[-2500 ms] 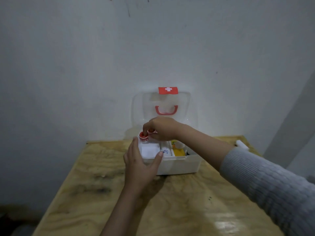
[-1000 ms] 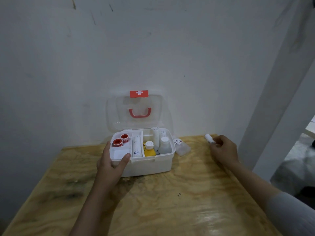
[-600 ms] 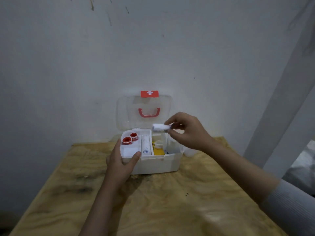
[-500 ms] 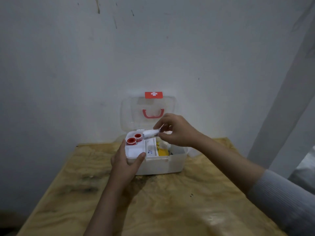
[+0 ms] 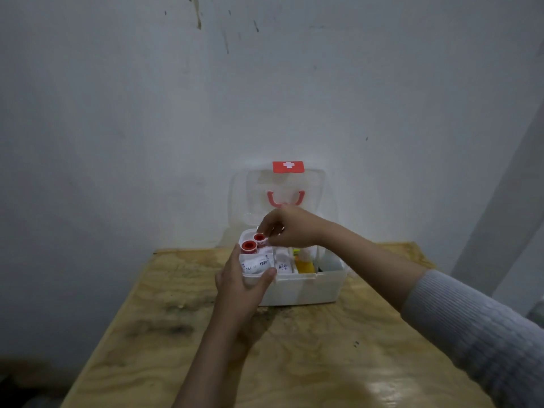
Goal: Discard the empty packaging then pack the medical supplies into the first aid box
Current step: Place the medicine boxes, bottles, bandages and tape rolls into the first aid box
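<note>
The white first aid box (image 5: 309,290) stands on the wooden table with its clear lid (image 5: 282,195) propped open against the wall. My left hand (image 5: 240,290) grips the box's front left corner. In the front left compartment lies a white printed bandage roll (image 5: 256,265). Behind it sit two red-cored tape rolls (image 5: 248,246). Another white roll (image 5: 282,265) and a yellow bottle (image 5: 304,265) lie further right. My right hand (image 5: 291,228) hovers over the back left of the box, its fingertips by the rear tape roll (image 5: 259,237), with nothing visible in it.
The plywood table (image 5: 294,348) runs up to a white wall. Its left edge drops off to a dark floor. A pale pillar (image 5: 506,231) rises at the right, behind my grey sleeve (image 5: 477,331).
My right hand fetched a white roll from the table's right side and carried it over the box. The roll now lies in the front left compartment and the hand holds nothing. My left hand stayed on the box.
</note>
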